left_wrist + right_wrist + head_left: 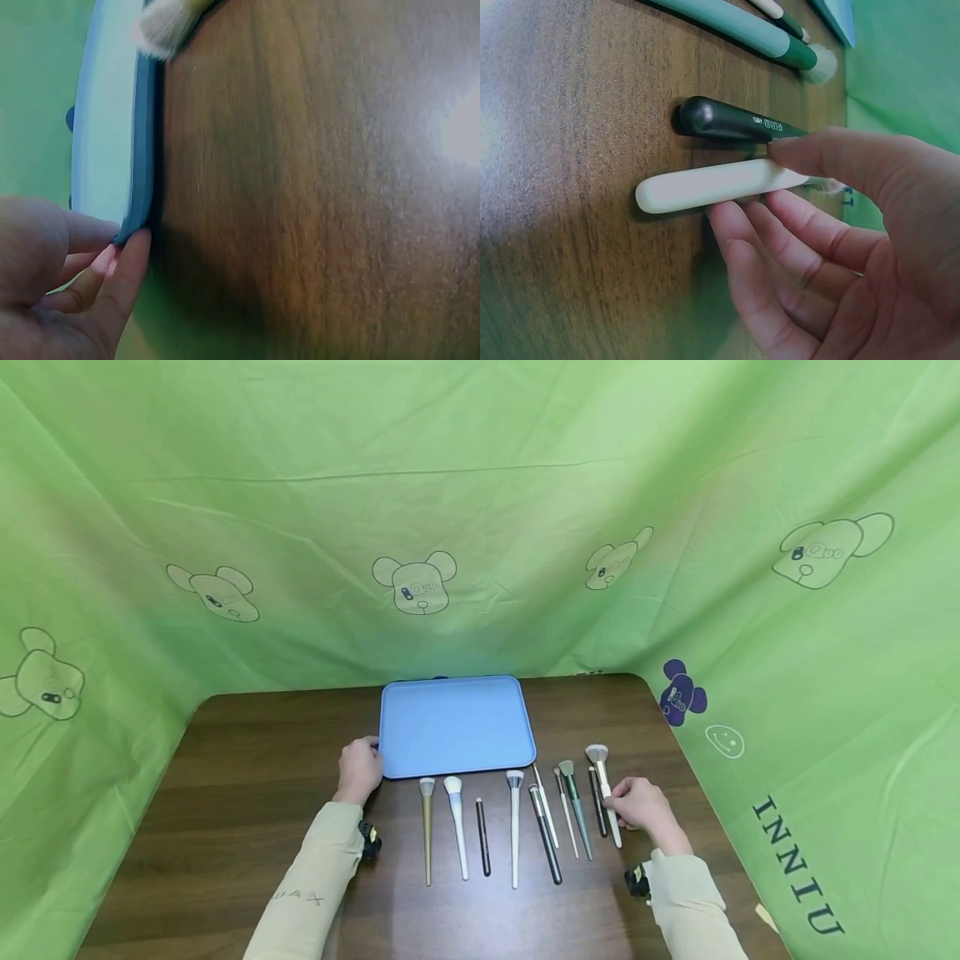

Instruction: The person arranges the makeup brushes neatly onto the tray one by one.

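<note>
My left hand (360, 770) pinches the near left corner of a blue tray (453, 727); in the left wrist view thumb and fingers meet on the tray's rim (140, 180). On the right, my right hand (642, 805) holds a white-handled makeup brush (614, 828) between thumb and fingers. This brush lies along the wooden table with its bristles pointing away. In the right wrist view its rounded white handle (705, 187) shows below the thumb. Close beside it lies a short black makeup brush (727, 118), and past that a green makeup brush (727, 26).
Several more makeup brushes lie in a row before the tray, among them a gold one (427, 835), a white one (457, 831), a short dark one (483, 839) and a black one (547, 839). Green printed cloth (480, 510) hangs behind and beside the wooden table (262, 793).
</note>
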`<state>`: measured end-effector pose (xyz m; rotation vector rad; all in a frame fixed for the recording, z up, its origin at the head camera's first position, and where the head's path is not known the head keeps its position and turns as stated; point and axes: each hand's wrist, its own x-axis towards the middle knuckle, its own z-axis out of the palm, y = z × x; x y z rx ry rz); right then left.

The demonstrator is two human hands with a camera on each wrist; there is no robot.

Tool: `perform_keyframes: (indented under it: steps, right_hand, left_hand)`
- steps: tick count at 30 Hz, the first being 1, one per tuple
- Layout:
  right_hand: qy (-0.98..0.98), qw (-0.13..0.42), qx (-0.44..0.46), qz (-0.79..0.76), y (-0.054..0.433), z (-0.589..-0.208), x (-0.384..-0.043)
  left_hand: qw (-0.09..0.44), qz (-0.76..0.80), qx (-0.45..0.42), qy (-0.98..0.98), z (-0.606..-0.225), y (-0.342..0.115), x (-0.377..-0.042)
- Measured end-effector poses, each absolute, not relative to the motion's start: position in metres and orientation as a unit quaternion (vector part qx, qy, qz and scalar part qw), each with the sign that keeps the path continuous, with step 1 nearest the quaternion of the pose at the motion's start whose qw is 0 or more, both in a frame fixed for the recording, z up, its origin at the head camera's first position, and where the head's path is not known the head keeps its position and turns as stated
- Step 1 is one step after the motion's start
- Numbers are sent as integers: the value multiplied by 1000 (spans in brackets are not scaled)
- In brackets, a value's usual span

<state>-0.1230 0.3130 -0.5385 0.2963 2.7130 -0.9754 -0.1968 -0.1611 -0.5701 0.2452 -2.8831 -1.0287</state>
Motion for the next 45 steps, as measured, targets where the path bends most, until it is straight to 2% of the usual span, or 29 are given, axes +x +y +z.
perform_keyframes:
  steps: [4,17,26,34,45]
  right_hand:
    - [930,119,103,-333,313,-543,-124]
    - [934,103,104,-327,311,-546,-127]
    - [939,70,91,-323,311,-538,-127]
    - [936,55,87,-336,311,-537,-131]
    - [932,11,78,-353,300,-533,-144]
  left_hand:
    - [19,-343,81,-935,-568,-158,-197]
    - [29,-369,83,-925,-564,-161,-198]
    - [22,-367,76,-927,-565,-162,-198]
    - [38,-342,0,-939,-570,-166,-199]
    - [-46,-366,-85,-926,-565,-172,-197]
